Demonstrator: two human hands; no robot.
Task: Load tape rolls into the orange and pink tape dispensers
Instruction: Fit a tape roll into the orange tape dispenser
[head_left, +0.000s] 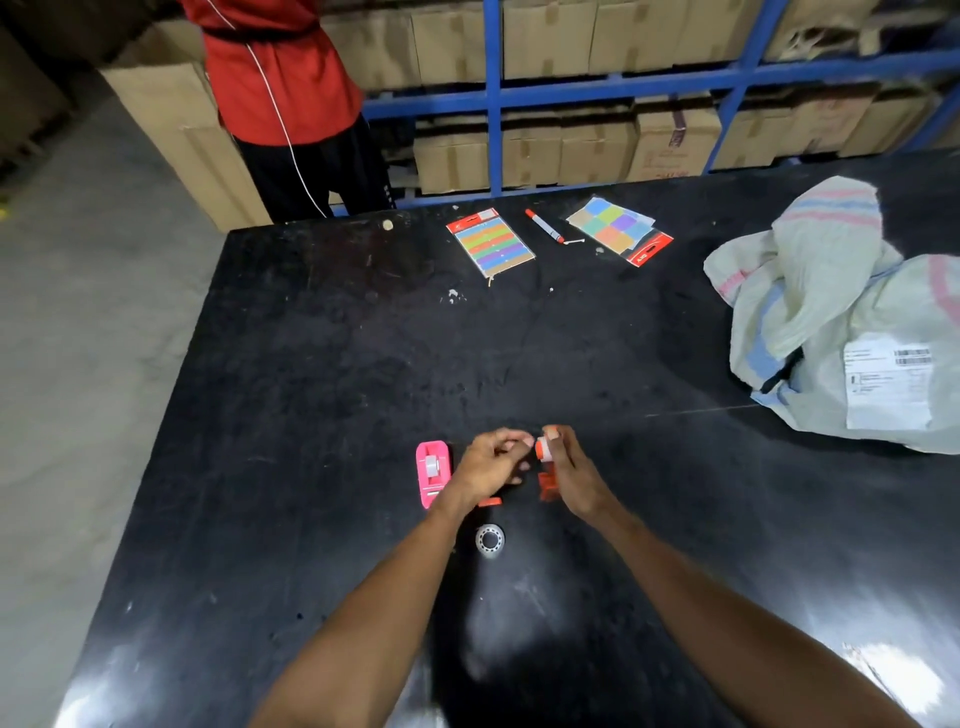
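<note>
Just below the centre of the frame, both hands meet over the black table (322, 322). The right hand (574, 475) pinches a small tape roll on an orange hub (545, 448) between thumb and fingertips, lifted clear of the surface, probably so the roll can be turned freely. The left hand (491, 465) has its fingertips drawn together right beside the roll, apparently picking at the tape's loose end; whether it actually grips the tape is too small to tell. Directly under the right hand sits the orange dispenser (548, 486), partly hidden, with a separate small orange piece (490, 502) lying on the table just to its left, so it looks open and waiting for the roll. To the left of the hands, the pink dispenser (432, 472) lies flat with a pale roll already seated in it, so that half seems done. A clear spare roll (490, 540) rests just below the hands, between the forearms. Packs of coloured sticky notes and a marker lie well apart, toward the top of the frame.
</note>
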